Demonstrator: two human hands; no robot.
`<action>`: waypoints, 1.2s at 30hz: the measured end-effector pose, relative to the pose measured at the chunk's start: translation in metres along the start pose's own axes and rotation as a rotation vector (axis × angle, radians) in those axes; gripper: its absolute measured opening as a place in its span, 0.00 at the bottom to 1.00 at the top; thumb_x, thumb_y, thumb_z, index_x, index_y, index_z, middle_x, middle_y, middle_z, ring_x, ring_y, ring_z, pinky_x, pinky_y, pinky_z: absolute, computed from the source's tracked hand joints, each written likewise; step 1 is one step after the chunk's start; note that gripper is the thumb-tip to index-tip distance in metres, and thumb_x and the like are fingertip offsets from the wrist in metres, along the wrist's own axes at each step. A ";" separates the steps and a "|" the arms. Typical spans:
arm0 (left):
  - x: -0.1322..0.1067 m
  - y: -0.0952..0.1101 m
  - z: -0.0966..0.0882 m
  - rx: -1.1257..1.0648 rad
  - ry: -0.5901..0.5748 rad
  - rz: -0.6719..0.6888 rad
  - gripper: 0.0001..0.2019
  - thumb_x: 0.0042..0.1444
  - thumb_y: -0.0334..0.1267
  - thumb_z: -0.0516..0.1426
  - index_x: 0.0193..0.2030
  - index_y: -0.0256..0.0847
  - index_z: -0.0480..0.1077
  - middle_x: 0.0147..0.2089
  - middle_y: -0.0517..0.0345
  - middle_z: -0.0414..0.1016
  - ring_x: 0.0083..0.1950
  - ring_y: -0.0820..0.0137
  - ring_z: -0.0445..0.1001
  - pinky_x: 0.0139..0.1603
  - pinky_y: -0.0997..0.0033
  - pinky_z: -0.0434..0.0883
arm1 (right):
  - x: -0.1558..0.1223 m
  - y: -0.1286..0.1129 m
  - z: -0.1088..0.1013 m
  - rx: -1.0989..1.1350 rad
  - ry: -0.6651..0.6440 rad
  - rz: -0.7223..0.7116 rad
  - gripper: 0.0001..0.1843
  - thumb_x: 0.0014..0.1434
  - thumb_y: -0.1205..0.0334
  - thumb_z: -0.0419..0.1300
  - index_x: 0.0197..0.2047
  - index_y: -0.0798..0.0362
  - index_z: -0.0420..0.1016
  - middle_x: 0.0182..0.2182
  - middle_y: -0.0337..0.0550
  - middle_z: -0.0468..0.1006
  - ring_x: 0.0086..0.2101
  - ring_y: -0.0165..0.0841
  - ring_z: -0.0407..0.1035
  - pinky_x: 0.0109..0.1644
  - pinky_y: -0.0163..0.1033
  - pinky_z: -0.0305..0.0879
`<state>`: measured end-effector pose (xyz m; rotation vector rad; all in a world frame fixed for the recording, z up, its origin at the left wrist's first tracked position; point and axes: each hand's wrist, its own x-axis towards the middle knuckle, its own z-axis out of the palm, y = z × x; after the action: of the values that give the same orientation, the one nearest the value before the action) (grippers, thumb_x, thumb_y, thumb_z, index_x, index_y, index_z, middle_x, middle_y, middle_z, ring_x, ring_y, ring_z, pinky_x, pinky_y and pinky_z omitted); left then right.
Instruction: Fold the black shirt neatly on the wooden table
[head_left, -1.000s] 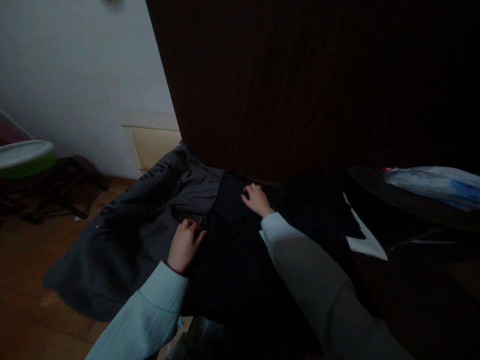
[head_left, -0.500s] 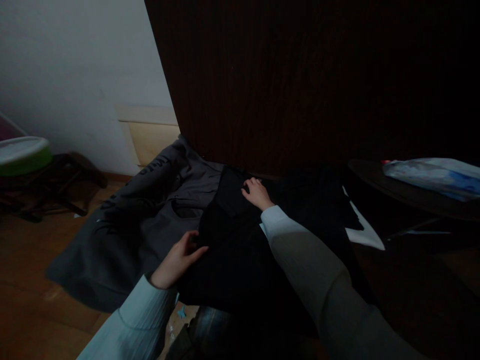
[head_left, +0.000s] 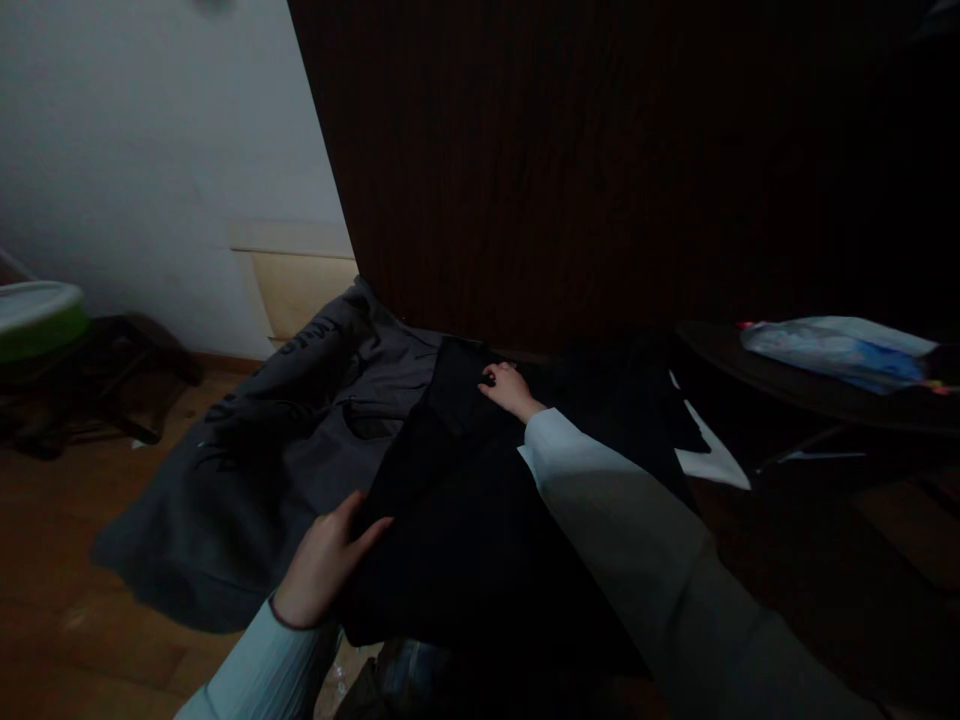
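Note:
A dark black garment (head_left: 465, 520) lies spread out in front of me, partly over a grey garment (head_left: 300, 480) with black lettering. At the black garment's left edge is my left hand (head_left: 322, 560), thumb on top of the cloth and fingers round the edge, partly hidden. My right hand (head_left: 511, 390) is farther off, on the upper part of the same black cloth, its fingers curled and thumb close to them on the fabric. The dimness hides the cloth's finer folds.
A dark wooden panel (head_left: 510, 180) rises right behind the garments. On the right, a dark round-edged surface (head_left: 720, 355) carries a plastic-wrapped package (head_left: 840, 350), with a white sheet (head_left: 716, 460) below. On the left, a green-sided tub (head_left: 45, 320) rests on a dark stool (head_left: 142, 355).
My left hand has moved down and left, and the black garment's near left edge has moved with it and lies straighter. My right hand has hardly shifted, its fingers slightly more curled.

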<state>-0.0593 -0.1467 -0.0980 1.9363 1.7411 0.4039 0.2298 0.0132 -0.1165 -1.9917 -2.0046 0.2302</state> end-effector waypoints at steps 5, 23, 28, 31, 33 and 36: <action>-0.007 0.006 -0.022 0.170 0.025 0.090 0.19 0.50 0.52 0.49 0.44 0.42 0.63 0.37 0.54 0.75 0.36 0.66 0.75 0.34 0.70 0.69 | -0.016 0.006 -0.020 0.001 -0.081 -0.103 0.21 0.54 0.59 0.56 0.51 0.55 0.66 0.47 0.48 0.70 0.46 0.34 0.65 0.50 0.36 0.59; 0.210 0.107 0.005 0.311 -0.047 0.139 0.33 0.50 0.45 0.54 0.61 0.34 0.50 0.54 0.39 0.67 0.54 0.61 0.68 0.49 0.68 0.65 | -0.142 0.022 -0.024 -0.098 -0.157 -0.080 0.32 0.59 0.43 0.42 0.63 0.47 0.48 0.64 0.52 0.42 0.62 0.44 0.35 0.61 0.55 0.38; 0.215 0.096 0.009 -0.047 -0.166 0.375 0.36 0.43 0.38 0.58 0.60 0.35 0.54 0.58 0.47 0.64 0.58 0.65 0.64 0.56 0.69 0.62 | -0.140 0.018 -0.026 -0.044 -0.191 -0.107 0.32 0.59 0.42 0.42 0.63 0.46 0.48 0.64 0.50 0.42 0.62 0.44 0.35 0.60 0.58 0.37; 0.211 0.094 0.009 -0.165 -0.216 0.409 0.33 0.41 0.42 0.59 0.56 0.35 0.61 0.55 0.51 0.67 0.56 0.64 0.66 0.55 0.67 0.63 | -0.141 0.015 -0.027 -0.031 -0.192 -0.125 0.32 0.59 0.42 0.41 0.63 0.47 0.48 0.64 0.51 0.41 0.62 0.45 0.34 0.60 0.59 0.36; 0.206 0.092 0.008 -0.155 -0.189 0.355 0.29 0.41 0.43 0.59 0.52 0.36 0.66 0.53 0.52 0.70 0.53 0.64 0.68 0.53 0.69 0.66 | -0.145 0.012 -0.025 -0.038 -0.168 -0.139 0.32 0.59 0.43 0.41 0.63 0.47 0.48 0.64 0.51 0.41 0.62 0.44 0.35 0.60 0.59 0.36; 0.196 0.085 0.001 -0.062 -0.176 0.311 0.23 0.44 0.40 0.57 0.50 0.38 0.68 0.49 0.55 0.73 0.50 0.65 0.70 0.48 0.72 0.68 | -0.156 0.008 -0.019 -0.047 -0.114 -0.152 0.31 0.60 0.44 0.42 0.63 0.47 0.49 0.63 0.51 0.43 0.62 0.43 0.36 0.60 0.59 0.37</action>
<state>0.0390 0.0418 -0.0741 2.1329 1.3066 0.3772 0.2416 -0.1438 -0.1175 -1.8815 -2.2401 0.2702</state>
